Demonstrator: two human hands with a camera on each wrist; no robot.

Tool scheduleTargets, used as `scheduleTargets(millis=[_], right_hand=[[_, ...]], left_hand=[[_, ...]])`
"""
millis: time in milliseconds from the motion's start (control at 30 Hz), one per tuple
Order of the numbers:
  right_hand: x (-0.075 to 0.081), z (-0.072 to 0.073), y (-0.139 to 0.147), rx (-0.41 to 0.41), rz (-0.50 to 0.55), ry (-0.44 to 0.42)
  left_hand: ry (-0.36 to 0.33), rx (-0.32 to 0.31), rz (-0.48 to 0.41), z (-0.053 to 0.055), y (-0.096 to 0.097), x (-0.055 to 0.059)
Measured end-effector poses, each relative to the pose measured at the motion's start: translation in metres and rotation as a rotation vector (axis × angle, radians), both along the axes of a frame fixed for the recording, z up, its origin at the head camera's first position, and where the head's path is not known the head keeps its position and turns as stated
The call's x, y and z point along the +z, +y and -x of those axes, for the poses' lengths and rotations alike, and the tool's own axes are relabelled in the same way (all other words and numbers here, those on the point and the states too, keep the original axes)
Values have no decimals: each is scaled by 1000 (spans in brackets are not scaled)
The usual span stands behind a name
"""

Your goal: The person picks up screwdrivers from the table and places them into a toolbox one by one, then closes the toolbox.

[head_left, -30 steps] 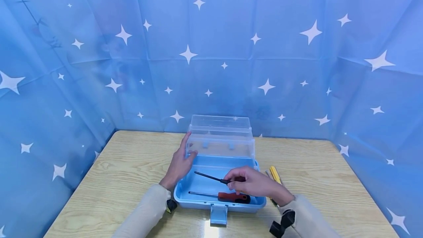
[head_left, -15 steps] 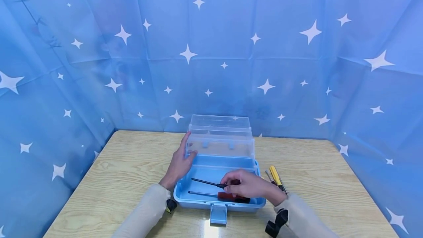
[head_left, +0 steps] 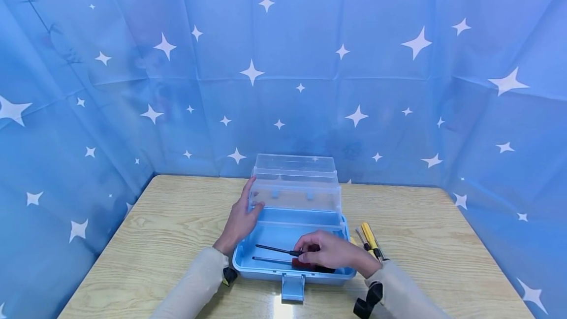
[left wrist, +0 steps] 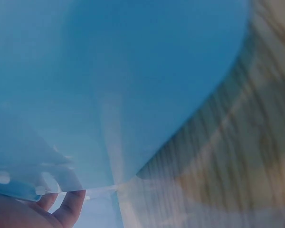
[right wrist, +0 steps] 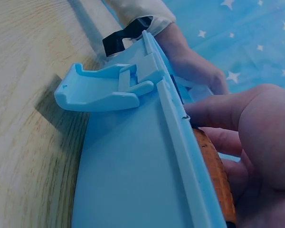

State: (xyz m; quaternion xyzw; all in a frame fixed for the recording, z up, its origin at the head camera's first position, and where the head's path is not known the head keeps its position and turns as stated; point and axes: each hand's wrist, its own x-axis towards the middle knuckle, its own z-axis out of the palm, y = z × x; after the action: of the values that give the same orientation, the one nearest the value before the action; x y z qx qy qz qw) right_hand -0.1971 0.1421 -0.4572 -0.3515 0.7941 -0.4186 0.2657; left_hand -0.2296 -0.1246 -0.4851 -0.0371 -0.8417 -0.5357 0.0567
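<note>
A light-blue toolbox (head_left: 261,275) stands on the table with its clear lid (head_left: 294,181) raised at the back. At the lid's left edge, my left hand (head_left: 239,223) grips it, thumb in front and fingers behind. My right hand (head_left: 325,250) is low inside the box, pinching a screwdriver with a black shaft (head_left: 274,248); the fingers hide most of its handle. Just in front lies a red-handled screwdriver (head_left: 301,263), partly covered by that hand. In the right wrist view, an orange-looking handle (right wrist: 213,171) shows between the fingers and the box wall.
To the right of the box lie a yellow-handled tool (head_left: 369,234) and other tools, partly hidden by the right forearm. The front latch (head_left: 293,288) hangs down over the wooden table (head_left: 186,210). A blue star-patterned curtain (head_left: 301,38) surrounds the table's back and sides.
My right hand has lowered the black-shafted screwdriver into the box, moving slightly left and toward the front, close to the red-handled one. The left hand stays where it was.
</note>
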Motion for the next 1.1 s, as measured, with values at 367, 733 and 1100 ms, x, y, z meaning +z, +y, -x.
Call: scheduleTargets(millis=[367, 733, 1100], right_hand=[[-1, 1, -3, 5, -20, 11], [-3, 0, -5, 11, -56, 27], [-3, -2, -7, 5, -54, 40]], left_hand=[[-6, 1, -17, 2, -1, -1], [-8, 1, -8, 2, -2, -2], [1, -1, -8, 3, -2, -4]])
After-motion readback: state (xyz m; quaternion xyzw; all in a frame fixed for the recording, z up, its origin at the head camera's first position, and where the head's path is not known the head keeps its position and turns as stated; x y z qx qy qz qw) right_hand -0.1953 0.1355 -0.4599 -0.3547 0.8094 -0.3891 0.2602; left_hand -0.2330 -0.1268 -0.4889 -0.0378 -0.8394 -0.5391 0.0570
